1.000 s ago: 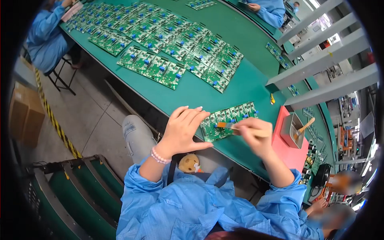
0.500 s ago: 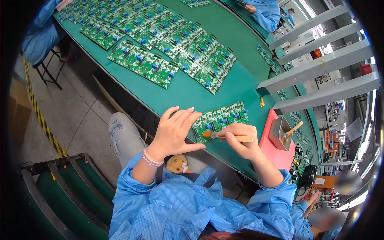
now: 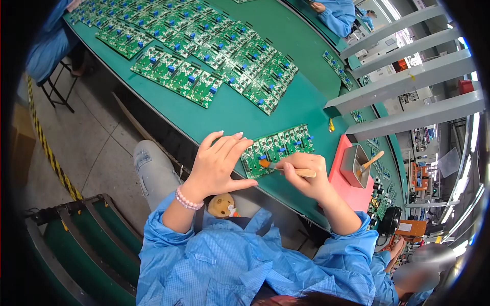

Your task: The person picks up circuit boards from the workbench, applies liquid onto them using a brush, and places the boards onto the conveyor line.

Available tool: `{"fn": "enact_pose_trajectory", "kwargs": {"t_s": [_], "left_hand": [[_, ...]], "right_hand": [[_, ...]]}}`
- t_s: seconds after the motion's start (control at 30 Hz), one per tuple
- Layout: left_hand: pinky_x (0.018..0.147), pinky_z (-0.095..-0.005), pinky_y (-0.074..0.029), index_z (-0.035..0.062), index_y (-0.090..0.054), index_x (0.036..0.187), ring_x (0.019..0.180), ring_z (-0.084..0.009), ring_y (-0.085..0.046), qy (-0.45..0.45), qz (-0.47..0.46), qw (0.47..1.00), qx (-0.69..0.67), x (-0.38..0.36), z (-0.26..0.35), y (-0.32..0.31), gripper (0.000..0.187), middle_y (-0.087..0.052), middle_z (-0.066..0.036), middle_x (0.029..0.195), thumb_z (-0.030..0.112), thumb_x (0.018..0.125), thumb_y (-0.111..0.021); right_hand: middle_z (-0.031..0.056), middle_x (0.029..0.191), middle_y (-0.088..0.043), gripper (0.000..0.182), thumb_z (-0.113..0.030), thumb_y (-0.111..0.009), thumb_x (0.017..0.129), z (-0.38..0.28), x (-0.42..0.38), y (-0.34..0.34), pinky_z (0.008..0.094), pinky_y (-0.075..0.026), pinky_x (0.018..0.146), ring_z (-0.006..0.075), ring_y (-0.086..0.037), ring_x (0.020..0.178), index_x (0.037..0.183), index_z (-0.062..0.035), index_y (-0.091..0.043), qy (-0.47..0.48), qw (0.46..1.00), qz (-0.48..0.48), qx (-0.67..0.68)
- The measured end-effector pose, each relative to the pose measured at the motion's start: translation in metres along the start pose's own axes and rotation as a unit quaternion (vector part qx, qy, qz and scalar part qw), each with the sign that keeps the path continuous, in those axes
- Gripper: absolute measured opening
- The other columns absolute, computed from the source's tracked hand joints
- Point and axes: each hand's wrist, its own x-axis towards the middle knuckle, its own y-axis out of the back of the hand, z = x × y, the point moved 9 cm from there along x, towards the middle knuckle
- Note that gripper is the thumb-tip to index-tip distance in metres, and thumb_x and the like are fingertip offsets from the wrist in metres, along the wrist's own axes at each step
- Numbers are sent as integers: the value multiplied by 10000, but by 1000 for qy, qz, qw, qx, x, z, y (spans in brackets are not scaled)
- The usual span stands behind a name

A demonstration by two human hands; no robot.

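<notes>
A green circuit board panel with blue parts lies at the near edge of the green table. My right hand grips a wooden-handled brush, its orange-brown bristles over the panel's lower left part. At the panel's left end is my left hand, fingers stretched and thumb spread wide, fingertips by the upper corner and thumb by the lower one. A beaded bracelet circles that wrist. To the right, a metal tin with a second brush standing in it rests on a pink mat.
Many more circuit panels cover the far left of the green table. Grey slanted bars rise at the right, beside a small yellow item. Other people in blue sleeves sit at the far side, left and lower right.
The brush tip has moved slightly up the panel and the brush tilts more. My left hand keeps its spread pose by the panel. The whole view has shifted a little.
</notes>
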Motion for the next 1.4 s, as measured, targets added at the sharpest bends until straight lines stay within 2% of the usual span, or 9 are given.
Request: {"fn": "enact_pose_trajectory", "kwargs": {"t_s": [0.43, 0.67, 0.73, 0.9, 1.07, 1.17, 1.27, 1.33, 1.4], "left_hand": [[1033, -446, -354, 67, -554, 1235, 1103, -243, -603, 1, -3, 1000, 0, 0, 1, -2, 831, -628, -103, 1177, 615, 649, -771], [1031, -448, -352, 64, -557, 1239, 1088, -260, -609, -5, -2, 1000, -1, 0, 2, -2, 836, -627, -116, 1183, 602, 641, -783], [1038, -448, -343, 62, -558, 1234, 1077, -265, -613, 0, 2, 1000, -2, 0, 2, -1, 836, -629, -120, 1182, 587, 629, -798], [1044, -448, -334, 59, -561, 1220, 1084, -265, -608, 2, -13, 1000, -2, 2, 4, -1, 840, -633, -122, 1182, 576, 609, -815], [1074, -495, -311, 63, -490, 1261, 1096, -274, -586, -2, -18, 999, -42, 1, 5, 3, 864, -614, -110, 1157, 466, 595, -865], [1084, -540, -291, 82, -463, 1252, 1111, -301, -573, -69, -42, 997, -20, 6, 25, 22, 834, -593, -104, 1181, 354, 589, -890], [1065, -572, -301, 177, -420, 1247, 1099, -306, -585, -188, -38, 978, 87, 20, 63, 56, 746, -583, -103, 1224, 323, 660, -856], [1065, -565, -307, 220, -419, 1147, 1035, -286, -611, -261, -25, 947, 185, 31, 84, 70, 534, -608, -104, 1197, 336, 777, -787], [1082, -563, -303, 230, -378, 1176, 1000, -295, -618, -314, -9, 917, 248, 49, 95, 76, 546, -615, -112, 1189, 328, 799, -761]], "right_hand": [[98, 840, -692, 233, -172, -519, 957, 13, 11, -18, 317, -523, 692, 204, -669, 755, 906, -14, -682, -97, 970, -109, 195], [101, 840, -686, 217, -173, -524, 955, 14, 15, -18, 327, -511, 684, 218, -657, 739, 908, -18, -670, -55, 982, -118, 140], [120, 836, -676, 222, -187, -528, 950, 17, 14, -13, 362, -520, 692, 285, -657, 762, 890, -20, -663, -68, 982, -128, 123], [112, 825, -674, 245, -199, -519, 957, 27, 3, -1, 338, -510, 660, 245, -649, 725, 897, -2, -651, -82, 979, -135, 127], [160, 839, -666, 303, -209, -546, 933, 37, -34, 83, 323, -550, 638, 218, -667, 726, 936, 78, -641, -96, 930, 110, 338], [163, 828, -664, 318, -212, -546, 929, 41, -84, 127, 322, -559, 621, 217, -670, 707, 920, 89, -647, -62, 909, 238, 336], [166, 814, -671, 313, -203, -551, 926, 47, -127, 124, 318, -561, 618, 218, -675, 711, 902, 91, -655, -112, 886, 237, 382], [168, 816, -682, 280, -160, -550, 923, 53, -147, 107, 314, -562, 613, 220, -682, 719, 902, 95, -665, -165, 862, 169, 448], [158, 814, -691, 240, -119, -549, 924, 57, -165, 107, 299, -543, 592, 204, -681, 708, 909, 85, -675, -162, 865, 169, 444]]}}
